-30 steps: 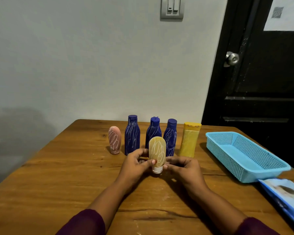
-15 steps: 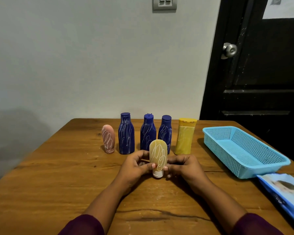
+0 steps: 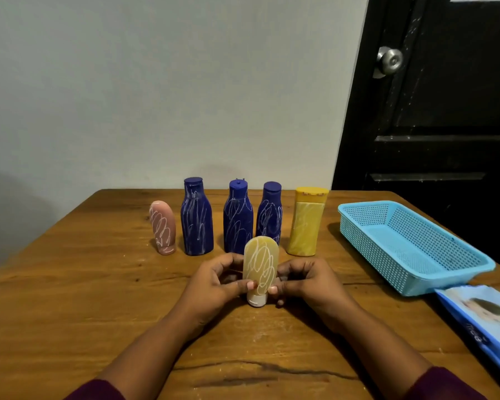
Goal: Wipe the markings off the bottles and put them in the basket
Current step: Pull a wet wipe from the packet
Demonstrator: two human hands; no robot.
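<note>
A tan tube bottle [image 3: 260, 264] with white scribbles stands cap-down on the wooden table [image 3: 70, 298]. My left hand [image 3: 214, 284] and my right hand [image 3: 306, 281] hold it from either side, thumbs in front near its cap. Behind it, in a row, stand a pink tube [image 3: 162, 230], three dark blue bottles [image 3: 197, 217] [image 3: 238, 219] [image 3: 269, 215] and a yellow bottle [image 3: 306, 222], all scribbled with white lines. A light blue mesh basket [image 3: 474, 265] sits at the right, with nothing inside.
A blue pack of wipes [image 3: 485, 319] lies at the table's right edge, just in front of the basket. A grey wall runs behind the table, and a black door [image 3: 433, 111] with a metal knob stands at the right.
The view has tilted downward, so everything sits lower in frame. My hands and the tan tube stay in the same place on the table.
</note>
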